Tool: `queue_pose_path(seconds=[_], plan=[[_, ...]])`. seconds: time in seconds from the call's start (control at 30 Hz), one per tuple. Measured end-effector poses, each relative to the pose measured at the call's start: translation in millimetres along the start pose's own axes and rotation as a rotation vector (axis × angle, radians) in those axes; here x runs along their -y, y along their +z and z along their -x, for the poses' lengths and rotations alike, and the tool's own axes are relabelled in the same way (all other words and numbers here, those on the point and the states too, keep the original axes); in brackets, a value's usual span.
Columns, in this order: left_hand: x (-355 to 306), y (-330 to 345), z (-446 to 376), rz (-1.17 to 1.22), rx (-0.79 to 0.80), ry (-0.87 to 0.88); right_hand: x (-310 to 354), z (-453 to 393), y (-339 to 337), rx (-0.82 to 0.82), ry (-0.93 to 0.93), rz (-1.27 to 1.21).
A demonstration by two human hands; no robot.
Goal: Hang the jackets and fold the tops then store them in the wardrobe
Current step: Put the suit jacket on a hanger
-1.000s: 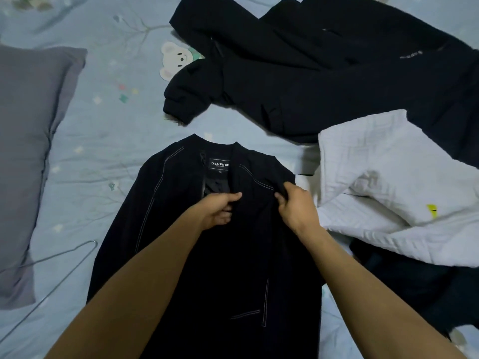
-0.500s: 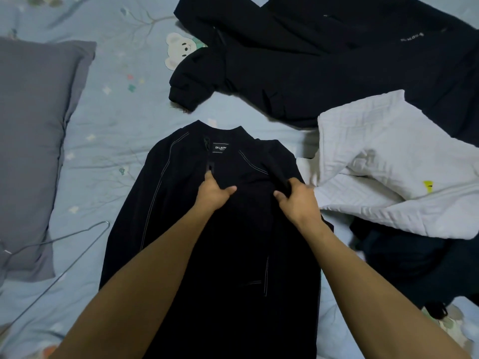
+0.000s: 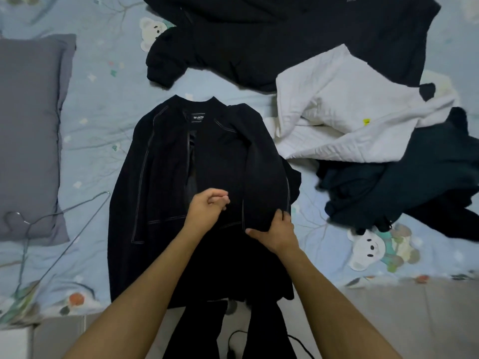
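Observation:
A black jacket point(image 3: 166, 177) with pale seam lines lies flat on the bed, collar and label away from me. My left hand point(image 3: 207, 211) sits on its front opening at mid-chest, with the fingers curled against the thumb, pinching the front edge. My right hand point(image 3: 276, 235) grips the lower edge of the right front panel, which is folded over the body. A thin wire hanger point(image 3: 67, 211) lies on the sheet to the jacket's left, apart from both hands.
A grey pillow point(image 3: 28, 138) lies at the left. Another black jacket point(image 3: 285, 35) is spread at the top, with a white quilted top point(image 3: 344, 107) and a dark green garment point(image 3: 420, 182) at the right. The bed edge point(image 3: 388, 281) and the floor run along the bottom.
Both hands have slid from the collar area down the jacket's front toward the hem. The right panel now lies folded over the body. The view has shifted toward the bed edge.

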State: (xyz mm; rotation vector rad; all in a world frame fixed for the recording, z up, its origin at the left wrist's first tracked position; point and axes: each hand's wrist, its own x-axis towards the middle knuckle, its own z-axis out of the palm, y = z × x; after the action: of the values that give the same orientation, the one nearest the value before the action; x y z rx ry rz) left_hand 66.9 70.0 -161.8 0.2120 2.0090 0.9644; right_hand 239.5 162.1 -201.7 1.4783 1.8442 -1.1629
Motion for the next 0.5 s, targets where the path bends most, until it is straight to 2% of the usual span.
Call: queue_pose_path(seconds=[0.07, 0.13, 0.27, 0.33, 0.4, 0.5], plan=[[6.1, 9.3, 6.6, -0.018, 0.020, -0.022, -12.5, -3.6, 7.9, 0.045, 0.029, 0.068], [10.0, 14.7, 9.2, -0.036, 0.025, -0.036, -19.0, -8.5, 12.2, 0.010, -0.002, 0.131], [14.0, 21.4, 14.7, -0.056, 0.072, -0.096, -32.4, -18.6, 22.8, -0.082, -0.193, 0.155], [16.5, 24.6, 20.2, -0.169, 0.097, -0.062, -38.7, -13.8, 26.0, -0.126, -0.270, 0.049], [17.2, 25.5, 26.4, -0.481, 0.135, 0.129, -45.0, -1.9, 24.1, -0.159, -0.324, -0.123], [9.1, 30.9, 38.6, -1.050, 0.321, 0.545, -57.0, 28.7, 5.7, -0.141, -0.372, -0.347]])
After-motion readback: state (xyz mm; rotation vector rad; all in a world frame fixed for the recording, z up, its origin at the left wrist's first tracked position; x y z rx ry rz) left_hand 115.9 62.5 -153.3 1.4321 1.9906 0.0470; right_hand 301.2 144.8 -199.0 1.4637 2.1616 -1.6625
